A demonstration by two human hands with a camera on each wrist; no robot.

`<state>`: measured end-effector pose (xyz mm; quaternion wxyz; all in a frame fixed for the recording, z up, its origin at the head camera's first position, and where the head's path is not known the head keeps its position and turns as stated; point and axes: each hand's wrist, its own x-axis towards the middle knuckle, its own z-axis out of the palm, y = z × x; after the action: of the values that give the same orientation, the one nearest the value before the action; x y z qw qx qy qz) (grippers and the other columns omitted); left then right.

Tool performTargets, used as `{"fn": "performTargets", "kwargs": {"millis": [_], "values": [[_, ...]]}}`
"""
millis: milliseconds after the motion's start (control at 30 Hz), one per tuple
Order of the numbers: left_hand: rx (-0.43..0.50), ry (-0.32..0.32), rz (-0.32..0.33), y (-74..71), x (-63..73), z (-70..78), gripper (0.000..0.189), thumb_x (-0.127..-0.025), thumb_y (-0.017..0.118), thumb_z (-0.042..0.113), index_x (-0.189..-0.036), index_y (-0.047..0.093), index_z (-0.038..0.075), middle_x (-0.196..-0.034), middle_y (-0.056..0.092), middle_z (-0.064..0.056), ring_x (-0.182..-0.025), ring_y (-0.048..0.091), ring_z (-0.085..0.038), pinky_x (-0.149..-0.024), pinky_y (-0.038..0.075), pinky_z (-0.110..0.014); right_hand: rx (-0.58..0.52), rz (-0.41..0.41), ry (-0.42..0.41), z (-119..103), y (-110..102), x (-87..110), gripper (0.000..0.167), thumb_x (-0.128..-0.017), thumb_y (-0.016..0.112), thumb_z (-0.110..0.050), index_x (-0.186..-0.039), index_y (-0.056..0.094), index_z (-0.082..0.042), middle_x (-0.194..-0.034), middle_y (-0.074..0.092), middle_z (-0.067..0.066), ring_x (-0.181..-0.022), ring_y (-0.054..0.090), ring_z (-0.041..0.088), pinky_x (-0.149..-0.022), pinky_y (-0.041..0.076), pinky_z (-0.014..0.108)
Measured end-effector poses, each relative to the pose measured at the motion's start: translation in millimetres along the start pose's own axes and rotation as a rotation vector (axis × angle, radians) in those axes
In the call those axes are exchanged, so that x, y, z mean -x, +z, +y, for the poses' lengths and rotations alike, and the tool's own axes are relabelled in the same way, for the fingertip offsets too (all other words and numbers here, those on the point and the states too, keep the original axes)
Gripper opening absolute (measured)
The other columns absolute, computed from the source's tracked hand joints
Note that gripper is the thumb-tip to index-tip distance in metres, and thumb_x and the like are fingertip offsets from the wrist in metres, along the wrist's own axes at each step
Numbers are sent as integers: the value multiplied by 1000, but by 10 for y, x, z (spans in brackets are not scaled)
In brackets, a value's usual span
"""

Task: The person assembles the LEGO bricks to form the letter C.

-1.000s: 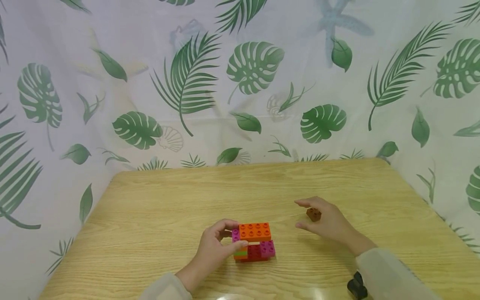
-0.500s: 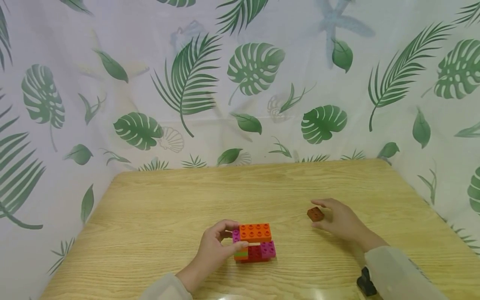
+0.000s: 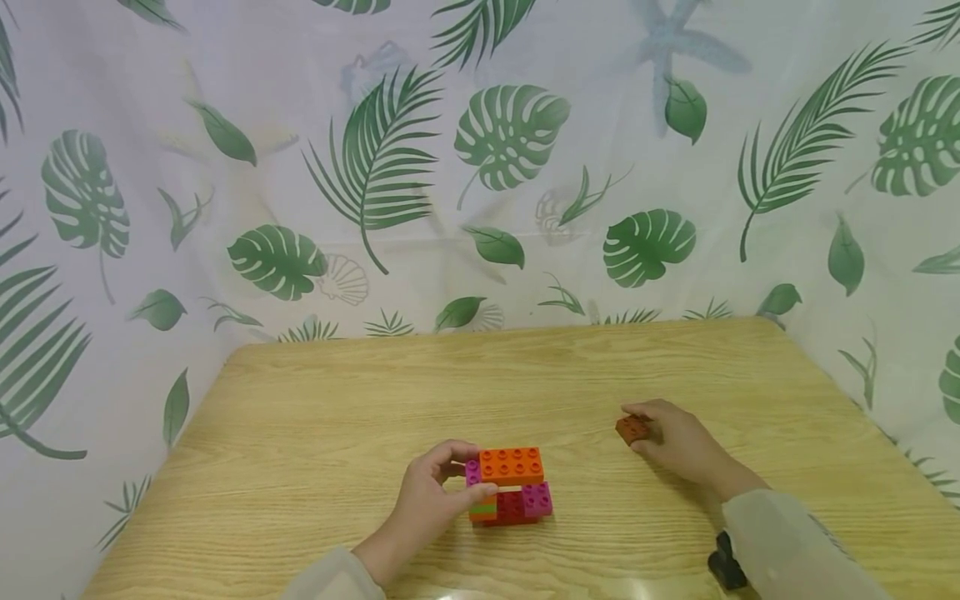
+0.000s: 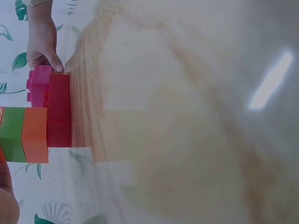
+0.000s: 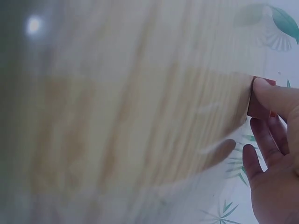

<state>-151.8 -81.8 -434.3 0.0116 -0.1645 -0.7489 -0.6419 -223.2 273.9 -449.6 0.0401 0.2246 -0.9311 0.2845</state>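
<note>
My left hand (image 3: pixel 431 496) holds the left end of a small structure of toy building bricks, thumb in front and fingers behind. An orange brick (image 3: pixel 512 465) spans its top, above a magenta brick (image 3: pixel 536 498) and a dark red base brick (image 3: pixel 510 507). In the left wrist view, green (image 4: pixel 12 133) and orange layers sit beside the red brick (image 4: pixel 59 109). Off to the right, my right hand (image 3: pixel 678 442) pinches a small brown brick (image 3: pixel 630 429) resting on the table. The right wrist view has the thumb on the brown brick's (image 5: pixel 257 103) face; part of it is hidden.
The wooden table (image 3: pixel 360 392) spreads around both hands. A leaf-printed cloth (image 3: pixel 420 167) hangs behind it and along both sides. A black object (image 3: pixel 726 565) sits beside my right sleeve.
My right hand, spread wide around the brown brick at first, has drawn back slightly to the right and its fingers have closed on it. The left hand and brick structure stay put.
</note>
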Motion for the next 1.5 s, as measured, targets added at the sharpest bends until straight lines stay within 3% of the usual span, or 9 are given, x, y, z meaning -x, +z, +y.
{"fn": "performTargets", "kwargs": {"millis": [467, 633, 933, 1500], "values": [[13, -11, 0, 6, -1, -14, 33, -76, 81, 9, -105, 65, 5, -106, 63, -6, -96, 59, -22, -86, 50, -35, -56, 28, 63, -45, -36, -13, 44, -82, 77, -19, -118, 62, 2, -100, 60, 7, -94, 59, 29, -78, 53, 42], [10, -6, -2, 4, 3, -11, 34, -76, 81, 10, -106, 65, 5, -107, 64, -6, -96, 59, -22, -86, 50, -36, -91, 14, 46, -190, -34, -24, 43, -81, 78, -22, -116, 64, -1, -102, 60, 7, -93, 59, 26, -74, 53, 39], [8, -5, 1, 2, 2, -16, 33, -76, 81, 10, -105, 65, 5, -106, 64, -5, -95, 59, -21, -86, 50, -33, -102, -15, -11, -517, 78, -36, 37, -78, 79, -13, -112, 66, -6, -102, 59, 2, -91, 58, 20, -70, 52, 32], [4, -5, -5, -5, 0, -7, 34, -75, 81, 8, -105, 65, 5, -106, 64, -5, -95, 59, -20, -85, 50, -31, -232, -108, -119, -1028, 208, -30, 35, -78, 80, -20, -108, 65, -11, -101, 62, -5, -90, 59, 12, -69, 53, 26]]}}
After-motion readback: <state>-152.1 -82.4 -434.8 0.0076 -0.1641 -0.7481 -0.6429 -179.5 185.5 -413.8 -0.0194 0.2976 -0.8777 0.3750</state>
